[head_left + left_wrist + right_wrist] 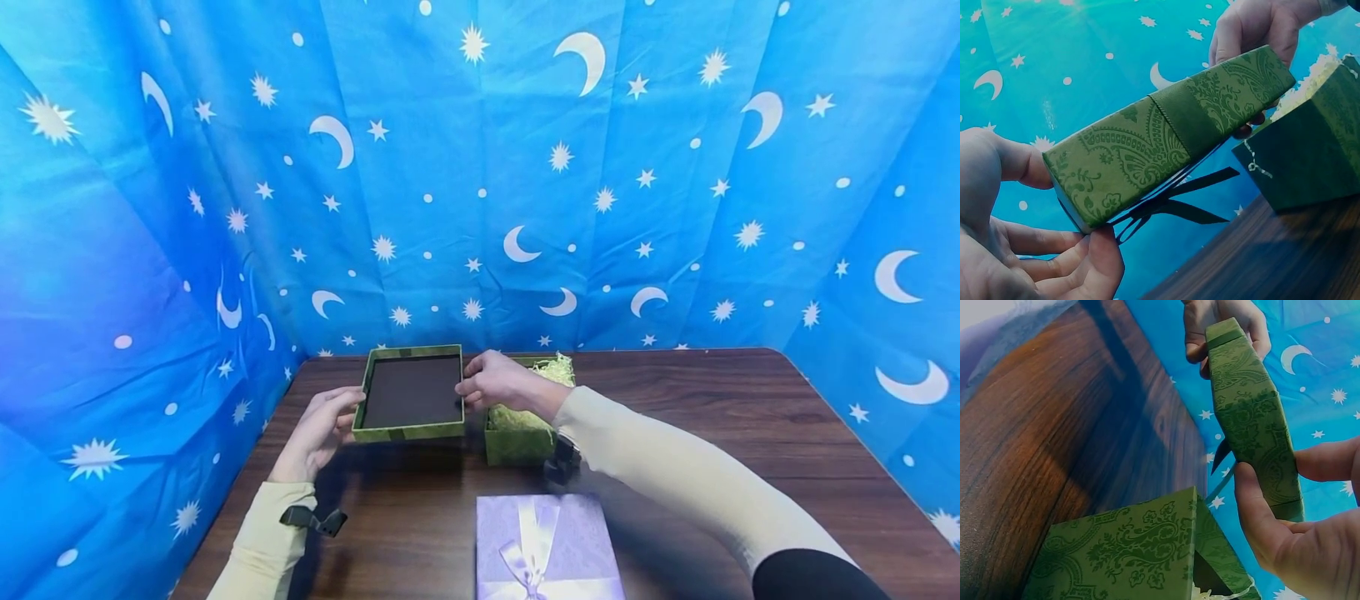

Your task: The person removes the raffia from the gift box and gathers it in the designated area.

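Between both hands hangs a green patterned box lid, its dark inside facing up in the head view. My left hand pinches the lid's left side, thumb above and fingers below, as the left wrist view shows. My right hand pinches the opposite side between thumb and fingers. Dark ribbon ends dangle beneath the lid. Just right of it stands the matching green box, filled with pale shredded paper; my right forearm partly covers it.
A lilac gift box with a white ribbon bow sits at the front of the dark wooden table. Blue cloth printed with moons and stars hangs behind the table and along both sides.
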Available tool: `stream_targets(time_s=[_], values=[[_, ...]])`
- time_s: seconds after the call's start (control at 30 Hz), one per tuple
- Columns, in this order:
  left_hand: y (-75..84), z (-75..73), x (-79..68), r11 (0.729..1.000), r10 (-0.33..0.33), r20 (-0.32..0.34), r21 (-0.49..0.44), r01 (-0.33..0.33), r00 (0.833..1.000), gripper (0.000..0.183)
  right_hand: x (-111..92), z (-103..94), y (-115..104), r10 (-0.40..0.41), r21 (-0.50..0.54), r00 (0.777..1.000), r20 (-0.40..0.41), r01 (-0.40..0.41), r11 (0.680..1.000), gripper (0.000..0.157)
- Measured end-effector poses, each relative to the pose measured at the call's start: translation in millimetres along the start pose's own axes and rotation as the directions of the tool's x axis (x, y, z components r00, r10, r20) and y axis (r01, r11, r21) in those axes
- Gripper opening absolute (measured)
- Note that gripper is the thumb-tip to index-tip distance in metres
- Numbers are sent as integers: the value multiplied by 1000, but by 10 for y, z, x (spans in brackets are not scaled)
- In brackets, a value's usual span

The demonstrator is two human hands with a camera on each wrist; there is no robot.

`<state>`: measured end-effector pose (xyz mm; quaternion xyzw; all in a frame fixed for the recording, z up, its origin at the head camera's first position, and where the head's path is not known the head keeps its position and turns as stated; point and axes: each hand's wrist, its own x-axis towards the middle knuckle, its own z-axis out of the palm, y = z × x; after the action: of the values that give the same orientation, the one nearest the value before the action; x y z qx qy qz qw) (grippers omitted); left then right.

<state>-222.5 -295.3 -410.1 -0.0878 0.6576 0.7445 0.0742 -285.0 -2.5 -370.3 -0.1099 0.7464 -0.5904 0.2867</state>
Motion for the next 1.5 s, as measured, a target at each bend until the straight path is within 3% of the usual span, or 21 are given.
stream_targets(time_s=[0.33,0.7,1.03,1.5], values=[[2,-51,17,997,-17,-20,80,19,1000,51,109,63,61,8,17,1000,-17,-8,1000,43],[-65,-100,57,994,-24,-16,102,25,1000,49,149,117,84,-1,-53,999,-36,-1,999,48],[-103,-151,87,974,-26,-47,223,36,999,52,189,200,129,14,-23,999,-36,-15,1000,48],[-136,-264,85,964,-13,-18,265,18,1000,51,283,295,161,18,-93,999,-26,-20,995,47]])
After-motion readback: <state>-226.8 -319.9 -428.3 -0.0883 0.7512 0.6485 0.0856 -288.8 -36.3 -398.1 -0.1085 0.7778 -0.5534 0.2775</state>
